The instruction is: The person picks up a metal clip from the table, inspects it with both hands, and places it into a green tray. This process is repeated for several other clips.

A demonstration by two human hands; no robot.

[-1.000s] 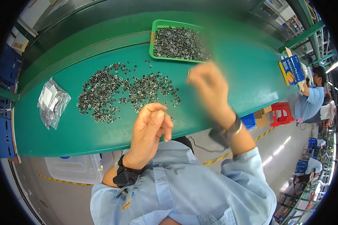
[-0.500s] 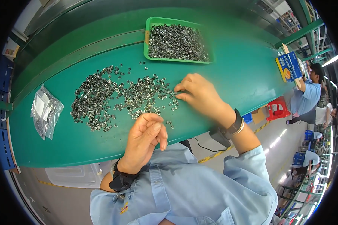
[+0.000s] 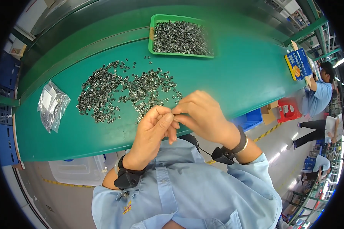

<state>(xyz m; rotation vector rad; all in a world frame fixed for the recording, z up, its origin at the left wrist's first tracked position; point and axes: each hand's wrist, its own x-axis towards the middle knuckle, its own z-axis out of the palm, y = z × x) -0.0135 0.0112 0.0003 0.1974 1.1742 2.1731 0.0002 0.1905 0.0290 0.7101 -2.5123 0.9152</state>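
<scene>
My left hand (image 3: 153, 131) is closed, its thumb pressed to the curled fingers, above the near edge of the green table. Thumb and forefinger of my right hand (image 3: 203, 117) are pinched together and meet the left fingertips. Whatever lies between the fingertips is hidden or too small to make out. Just beyond my hands, many small shiny square metal parts lie loose in two adjoining heaps, a darker left heap (image 3: 99, 93) and a brighter right heap (image 3: 147, 89).
A green tray (image 3: 179, 55) full of similar small parts stands at the back. At the left lies a clear plastic bag (image 3: 52, 108) with parts and a white label. A blue and yellow box (image 3: 299, 65), a red stool (image 3: 288, 110) and a co-worker (image 3: 320, 95) are at the right.
My right hand has come away from the right edge of the heap, toward me and leftward, to my left hand. My left hand stays closed. The whole view has shifted slightly.
</scene>
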